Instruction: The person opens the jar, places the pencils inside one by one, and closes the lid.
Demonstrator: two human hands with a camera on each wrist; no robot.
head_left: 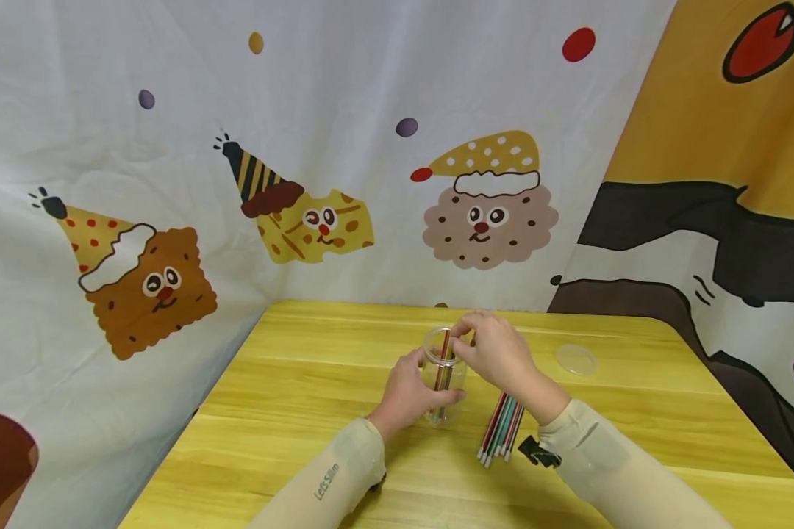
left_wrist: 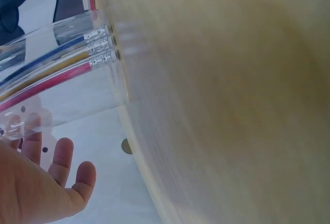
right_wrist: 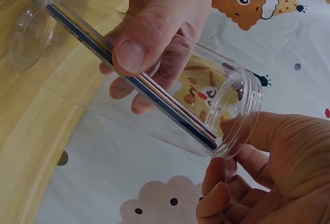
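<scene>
– When the yellow wood-grain worktop is read from the near side, which items come first?
– The cream fabric sleeves, then a fanned bundle of slim red, teal and dark pencils, white eraser ends toward the person.
– State the left hand.
– The left hand grips a clear cylindrical plastic jar, fingers and thumb around its wall. The jar is upright; blue, yellow and pink pencils lean inside, eraser ends at the base.
– And the right hand?
– Its fingers are bent at the jar's mouth; whether they pinch anything cannot be told.
– What lies beyond?
– A clear round plastic lid, flat on the worktop, right of the jar. Behind hangs a white printed cloth.
</scene>
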